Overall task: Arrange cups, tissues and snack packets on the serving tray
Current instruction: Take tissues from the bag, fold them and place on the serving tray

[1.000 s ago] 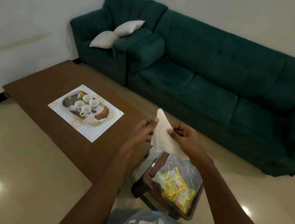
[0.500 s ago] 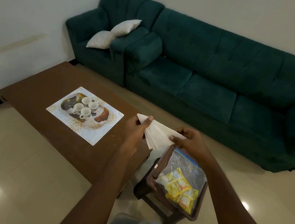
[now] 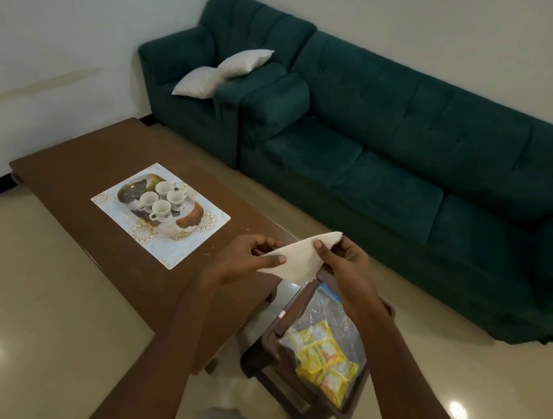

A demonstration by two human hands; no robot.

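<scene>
Tissue step: left hand [image 3: 245,261] and right hand [image 3: 345,262] both pinch a folded white paper tissue [image 3: 296,264] above the brown wooden bench's [image 3: 66,164] near corner. Next, I reckon, lay it beside the white cups [image 3: 163,198] on the oval patterned tray [image 3: 192,217].

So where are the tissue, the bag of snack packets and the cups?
tissue [image 3: 293,259]: head view, middle of the sheet.
bag of snack packets [image 3: 323,344]: head view, clear plastic over yellow packets.
cups [image 3: 160,209]: head view, nearest cup's bowl.
</scene>
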